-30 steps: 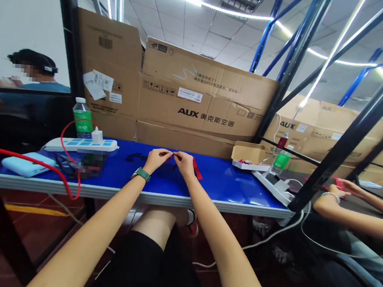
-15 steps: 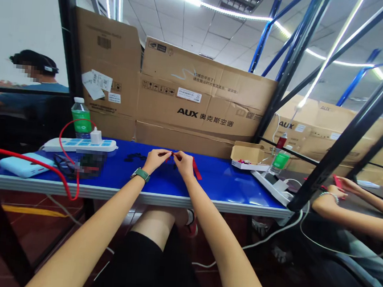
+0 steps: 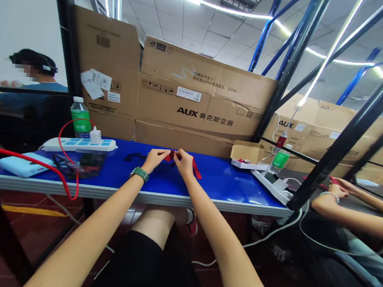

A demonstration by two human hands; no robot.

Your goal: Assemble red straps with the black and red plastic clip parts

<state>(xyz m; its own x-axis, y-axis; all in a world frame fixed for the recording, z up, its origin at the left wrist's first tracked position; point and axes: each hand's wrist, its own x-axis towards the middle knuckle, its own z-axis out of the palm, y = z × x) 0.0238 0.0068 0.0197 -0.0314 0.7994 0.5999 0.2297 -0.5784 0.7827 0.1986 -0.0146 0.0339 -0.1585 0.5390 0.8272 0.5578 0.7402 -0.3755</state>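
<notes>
**Head view, items by place relative to the bench [image 3: 123, 194]:**

**Middle of the bench:** one red ribbon [image 3: 196, 168], gathered at the centre with one tail hanging forward and to the right. The left hand [image 3: 155, 158], a green-strapped watch [image 3: 139, 173] on its wrist, and the right hand [image 3: 183, 162] are both nearly closed, each pinching the ribbon between thumb and fingers. The two hands are raised just off the blue top and almost touch, apparently to control the ribbon's centre with both hands.

**Left end of the bench:** a white power strip [image 3: 77, 143] with a plug-in charger [image 3: 95, 136]; a green-labelled bottle [image 3: 80, 117] behind it; a pale blue power bank [image 3: 25, 164]; a red cable [image 3: 19, 156] looping across the area, probably left there to reach the socket.

**Near the middle, left of the hands:** a small dark item [image 3: 133, 157], shape unclear.

**Right end of the bench:** a small open carton [image 3: 247, 153] holding small red items; a second power strip [image 3: 270, 186].

**Beyond the bench:** large cardboard boxes [image 3: 199, 95].

**Right of the bench:** a co-worker's hand [image 3: 338, 190].

**Hard to make out:** the fingers hide the ribbon's centre, so its form there cannot be told; a pixelated block [image 3: 89, 161] is unreadable.
</notes>
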